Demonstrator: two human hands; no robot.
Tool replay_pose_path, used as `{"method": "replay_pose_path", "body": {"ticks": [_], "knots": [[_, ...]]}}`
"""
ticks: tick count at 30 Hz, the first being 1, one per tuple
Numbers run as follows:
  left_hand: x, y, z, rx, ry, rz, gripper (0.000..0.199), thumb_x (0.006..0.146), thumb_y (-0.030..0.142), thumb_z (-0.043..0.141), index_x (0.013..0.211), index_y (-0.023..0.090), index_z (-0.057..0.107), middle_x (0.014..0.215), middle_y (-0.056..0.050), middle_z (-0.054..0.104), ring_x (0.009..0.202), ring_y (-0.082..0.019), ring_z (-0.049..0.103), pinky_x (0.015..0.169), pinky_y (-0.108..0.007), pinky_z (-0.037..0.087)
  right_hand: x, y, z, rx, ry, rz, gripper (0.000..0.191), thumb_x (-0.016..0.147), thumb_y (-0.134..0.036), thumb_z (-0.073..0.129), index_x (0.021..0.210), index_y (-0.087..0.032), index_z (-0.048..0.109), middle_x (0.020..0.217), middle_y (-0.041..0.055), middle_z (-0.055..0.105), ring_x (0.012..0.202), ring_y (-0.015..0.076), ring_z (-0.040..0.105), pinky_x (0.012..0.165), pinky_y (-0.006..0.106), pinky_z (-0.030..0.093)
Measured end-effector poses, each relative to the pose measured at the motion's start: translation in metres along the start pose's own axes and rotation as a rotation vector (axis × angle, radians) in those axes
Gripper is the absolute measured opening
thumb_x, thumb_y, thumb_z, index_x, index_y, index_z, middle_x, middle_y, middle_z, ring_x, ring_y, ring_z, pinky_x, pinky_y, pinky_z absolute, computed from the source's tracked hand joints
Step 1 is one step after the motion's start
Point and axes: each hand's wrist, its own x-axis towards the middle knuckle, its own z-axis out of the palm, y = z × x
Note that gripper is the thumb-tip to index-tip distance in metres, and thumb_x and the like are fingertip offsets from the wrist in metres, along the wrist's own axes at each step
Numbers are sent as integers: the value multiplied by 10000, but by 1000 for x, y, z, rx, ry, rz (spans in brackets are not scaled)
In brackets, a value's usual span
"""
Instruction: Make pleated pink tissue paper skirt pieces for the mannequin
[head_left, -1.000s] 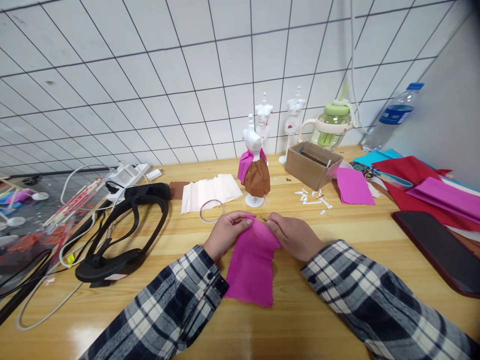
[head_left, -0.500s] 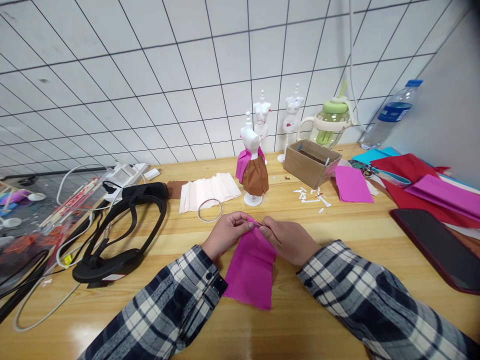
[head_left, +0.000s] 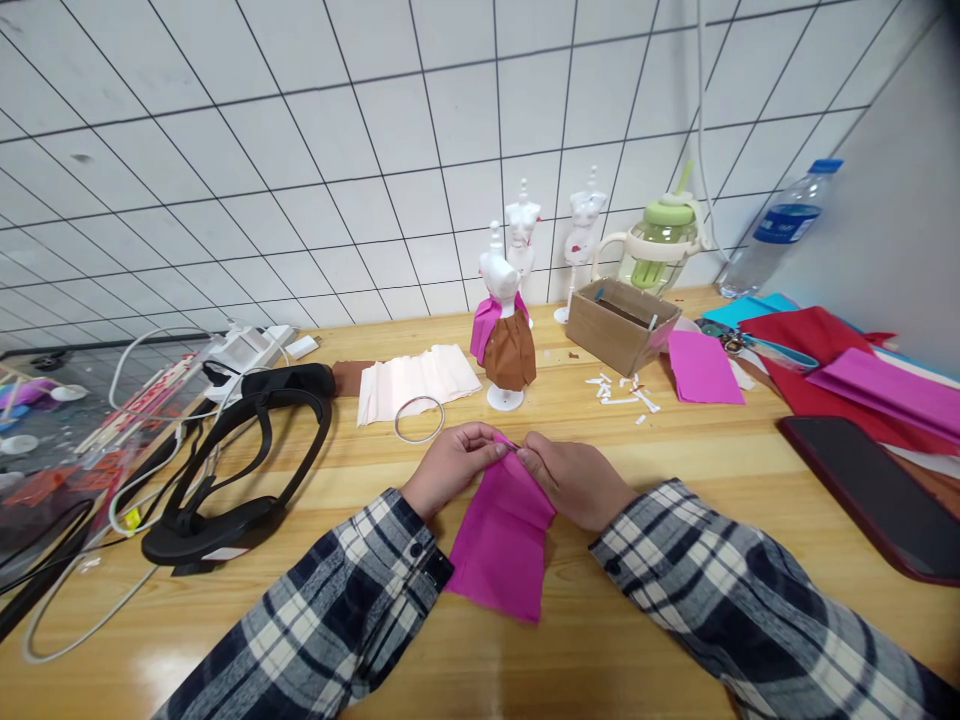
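Two bare hands meet over one magenta sheet [head_left: 501, 550] at the near middle of the wooden table [head_left: 615, 640]. With my left hand [head_left: 448, 465] I pinch the sheet's upper edge, thumb pressed against the curled fingers. My right hand [head_left: 579, 483] is closed, thumb against forefinger, on a thin dark tool [head_left: 514, 448], mostly hidden by the grip; its tip lies at the sheet's edge, just beside my left thumb. The sheet hangs from this pinch toward me, its lower part between my sleeves. Just beyond my hands stands a white dress form [head_left: 497, 270] on a round base, wearing a brown skirt [head_left: 510, 352] and a magenta piece [head_left: 486, 330] at its side. Beyond my left hand lie a metal ring [head_left: 418, 442] and a pale pleated strip [head_left: 418, 383]; beyond my right, white scraps [head_left: 626, 402] lie before an open cardboard box [head_left: 611, 335]. Far left lies a black headset [head_left: 217, 535]; far right, a dark phone [head_left: 874, 495].
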Motion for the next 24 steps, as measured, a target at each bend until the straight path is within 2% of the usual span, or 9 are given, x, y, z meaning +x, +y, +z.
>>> {"method": "replay_pose_path", "body": {"ticks": [14,24], "knots": [[-1,1,1,26,32,-21,357,640,425,824,798,138,684,729,-4,672,661,-107,583,669,-228,454,1,0,1,-10,10,27,427,1030,-461,164,941,-214,501,748,25,687,689,190,662,541,283,238],[0,1,1,7,43,-9,364,631,422,834,814,138,698,785,-32,716,716,-131,627,722,-248,485,-1,-1,-5,-2,-17,36,399,1033,-439,188,941,-215,504,797,30,692,725,182,658,565,280,268]]}}
